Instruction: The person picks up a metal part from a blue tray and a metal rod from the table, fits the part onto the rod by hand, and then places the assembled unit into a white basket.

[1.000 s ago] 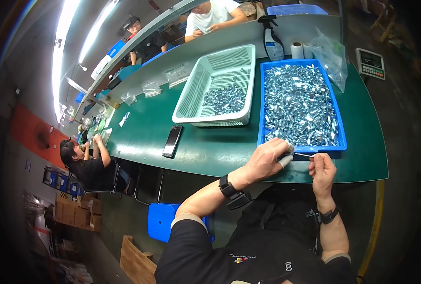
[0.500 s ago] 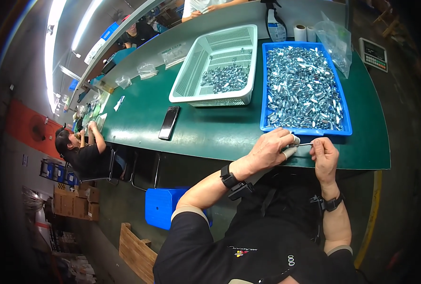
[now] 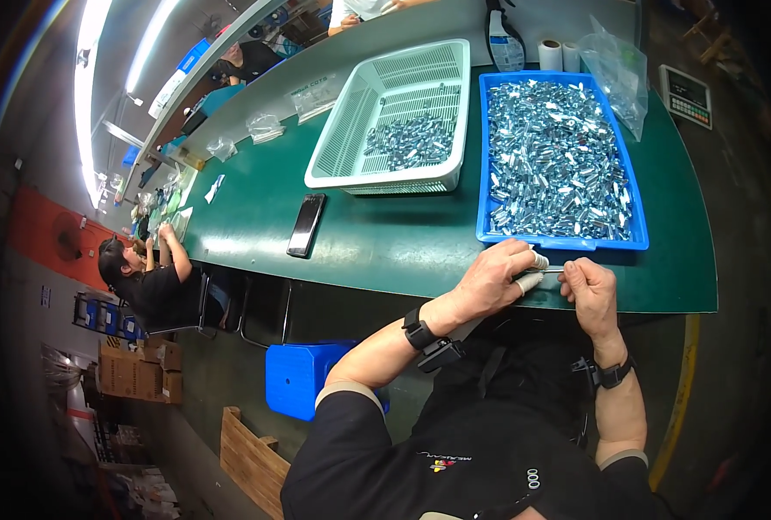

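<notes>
My left hand point(image 3: 492, 276) is closed in a pinch above the table's near edge, with white covers on its thumb and fingertip. What it grips is too small and too covered by the fingers to make out. Close by on the right, my right hand point(image 3: 592, 290) has its fingers curled round a thin metal rod point(image 3: 553, 270), whose visible end points at the left fingertips. Just beyond both hands lies a blue tray point(image 3: 567, 243) filled with small shiny metal parts point(image 3: 554, 160). A pale green perforated basket point(image 3: 333, 143) to its left contains a smaller heap of similar parts.
A black phone point(image 3: 306, 225) lies on the green table point(image 3: 247, 208). Behind the tray are a spray bottle point(image 3: 505, 45), white rolls point(image 3: 550, 55) and a clear plastic bag point(image 3: 615, 78). A scale point(image 3: 686, 97) stands right, a blue stool point(image 3: 303, 380) below left. Another person point(image 3: 156, 269) sits far left.
My right hand has shifted slightly left, toward my left hand, and less of the rod shows between them. My left hand keeps its pinch.
</notes>
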`<control>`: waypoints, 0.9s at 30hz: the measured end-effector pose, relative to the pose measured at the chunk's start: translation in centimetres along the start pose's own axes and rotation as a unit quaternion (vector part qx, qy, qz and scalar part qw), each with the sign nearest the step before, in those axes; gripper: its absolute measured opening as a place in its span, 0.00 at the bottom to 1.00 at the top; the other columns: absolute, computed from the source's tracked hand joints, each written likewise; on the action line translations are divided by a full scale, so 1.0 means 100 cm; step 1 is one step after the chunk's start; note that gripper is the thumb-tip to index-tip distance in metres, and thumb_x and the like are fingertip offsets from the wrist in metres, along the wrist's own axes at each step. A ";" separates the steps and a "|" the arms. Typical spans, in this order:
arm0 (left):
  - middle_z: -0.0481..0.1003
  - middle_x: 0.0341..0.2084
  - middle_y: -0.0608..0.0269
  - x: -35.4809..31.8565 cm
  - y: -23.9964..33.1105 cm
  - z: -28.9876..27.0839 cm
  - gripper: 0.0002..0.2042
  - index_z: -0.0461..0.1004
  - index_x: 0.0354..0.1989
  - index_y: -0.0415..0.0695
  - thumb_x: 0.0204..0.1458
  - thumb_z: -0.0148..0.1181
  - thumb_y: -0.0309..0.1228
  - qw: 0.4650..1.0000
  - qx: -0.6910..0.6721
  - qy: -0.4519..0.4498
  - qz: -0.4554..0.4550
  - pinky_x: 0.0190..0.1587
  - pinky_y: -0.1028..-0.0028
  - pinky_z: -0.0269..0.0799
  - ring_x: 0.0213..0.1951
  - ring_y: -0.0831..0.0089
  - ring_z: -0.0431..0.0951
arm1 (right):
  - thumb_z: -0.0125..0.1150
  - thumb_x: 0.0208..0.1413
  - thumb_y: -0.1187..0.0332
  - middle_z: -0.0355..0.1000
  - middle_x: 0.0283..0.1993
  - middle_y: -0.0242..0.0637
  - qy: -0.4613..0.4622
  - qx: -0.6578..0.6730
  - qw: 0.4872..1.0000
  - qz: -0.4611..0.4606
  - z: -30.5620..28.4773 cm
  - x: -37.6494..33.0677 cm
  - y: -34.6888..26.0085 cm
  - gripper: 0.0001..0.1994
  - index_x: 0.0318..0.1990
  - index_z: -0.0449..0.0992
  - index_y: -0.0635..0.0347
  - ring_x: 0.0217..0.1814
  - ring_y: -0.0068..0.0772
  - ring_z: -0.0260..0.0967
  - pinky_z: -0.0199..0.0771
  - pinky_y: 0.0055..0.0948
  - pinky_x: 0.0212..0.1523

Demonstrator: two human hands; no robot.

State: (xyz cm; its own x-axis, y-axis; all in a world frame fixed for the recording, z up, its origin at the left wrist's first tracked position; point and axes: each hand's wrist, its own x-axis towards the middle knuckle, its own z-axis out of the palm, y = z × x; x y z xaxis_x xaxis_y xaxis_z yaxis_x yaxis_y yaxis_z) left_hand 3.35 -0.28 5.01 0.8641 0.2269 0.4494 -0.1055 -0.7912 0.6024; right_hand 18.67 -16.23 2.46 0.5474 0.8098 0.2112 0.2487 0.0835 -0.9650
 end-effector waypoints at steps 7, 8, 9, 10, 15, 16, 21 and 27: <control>0.76 0.31 0.57 0.003 0.002 0.010 0.09 0.79 0.41 0.43 0.51 0.70 0.24 0.999 -0.046 -0.012 -0.005 0.39 0.62 0.73 0.36 0.56 0.77 | 0.57 0.67 0.71 0.74 0.25 0.33 -0.033 -0.021 0.999 -0.006 0.003 -0.003 -0.005 0.09 0.35 0.78 0.65 0.25 0.22 0.68 0.68 0.26 0.27; 0.76 0.30 0.57 0.004 -0.001 0.010 0.09 0.80 0.41 0.43 0.51 0.70 0.24 0.998 -0.056 0.004 -0.006 0.39 0.63 0.73 0.36 0.56 0.78 | 0.55 0.67 0.73 0.74 0.26 0.33 -0.030 -0.033 0.999 -0.005 0.004 -0.001 -0.007 0.08 0.36 0.78 0.64 0.25 0.22 0.68 0.68 0.26 0.28; 0.76 0.31 0.57 0.006 -0.003 0.008 0.09 0.80 0.41 0.43 0.51 0.70 0.24 0.999 -0.047 -0.001 -0.002 0.39 0.63 0.73 0.35 0.56 0.78 | 0.56 0.67 0.72 0.74 0.26 0.33 -0.019 -0.021 1.000 -0.010 0.006 0.000 -0.006 0.07 0.37 0.78 0.64 0.25 0.22 0.69 0.68 0.26 0.28; 0.77 0.31 0.57 0.006 -0.002 0.006 0.09 0.80 0.41 0.43 0.51 0.70 0.23 0.999 -0.045 -0.009 0.002 0.39 0.63 0.73 0.35 0.56 0.78 | 0.56 0.67 0.72 0.74 0.26 0.34 -0.005 -0.012 1.000 -0.010 0.006 -0.001 -0.004 0.07 0.38 0.78 0.64 0.25 0.22 0.69 0.68 0.25 0.28; 0.80 0.35 0.56 0.006 0.004 -0.034 0.11 0.81 0.43 0.40 0.50 0.70 0.20 0.998 0.057 -0.009 -0.015 0.41 0.67 0.76 0.38 0.61 0.81 | 0.52 0.71 0.67 0.74 0.28 0.29 0.060 0.101 0.993 0.029 0.003 0.004 -0.001 0.11 0.39 0.78 0.63 0.28 0.16 0.66 0.66 0.20 0.28; 0.80 0.36 0.56 0.008 0.001 -0.042 0.12 0.81 0.43 0.39 0.50 0.71 0.20 0.998 0.067 0.000 -0.022 0.42 0.69 0.76 0.38 0.63 0.81 | 0.54 0.72 0.66 0.74 0.28 0.28 0.069 0.110 0.991 0.030 0.001 0.004 0.003 0.11 0.40 0.78 0.62 0.28 0.15 0.66 0.66 0.19 0.28; 0.80 0.37 0.55 0.028 -0.031 -0.101 0.11 0.80 0.44 0.38 0.53 0.70 0.22 0.977 0.186 0.107 -0.013 0.45 0.67 0.76 0.39 0.62 0.81 | 0.55 0.72 0.62 0.74 0.28 0.28 0.055 0.108 0.993 0.002 -0.002 -0.003 0.011 0.13 0.40 0.78 0.63 0.28 0.16 0.67 0.69 0.20 0.30; 0.80 0.41 0.54 0.064 -0.020 -0.105 0.15 0.80 0.49 0.42 0.54 0.70 0.30 0.952 0.296 0.083 -0.008 0.50 0.61 0.74 0.45 0.54 0.79 | 0.55 0.72 0.62 0.74 0.27 0.29 0.057 0.108 0.992 -0.011 -0.003 -0.006 0.011 0.13 0.38 0.77 0.63 0.27 0.17 0.68 0.71 0.21 0.30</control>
State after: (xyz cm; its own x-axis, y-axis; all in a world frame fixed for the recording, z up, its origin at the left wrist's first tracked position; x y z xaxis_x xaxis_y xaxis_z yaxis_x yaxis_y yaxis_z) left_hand 3.92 8.71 13.60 0.7680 0.2900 0.5710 0.2456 -0.9568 0.1557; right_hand 18.87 -16.84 1.31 0.6334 0.7365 0.2373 0.0917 0.2331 -0.9681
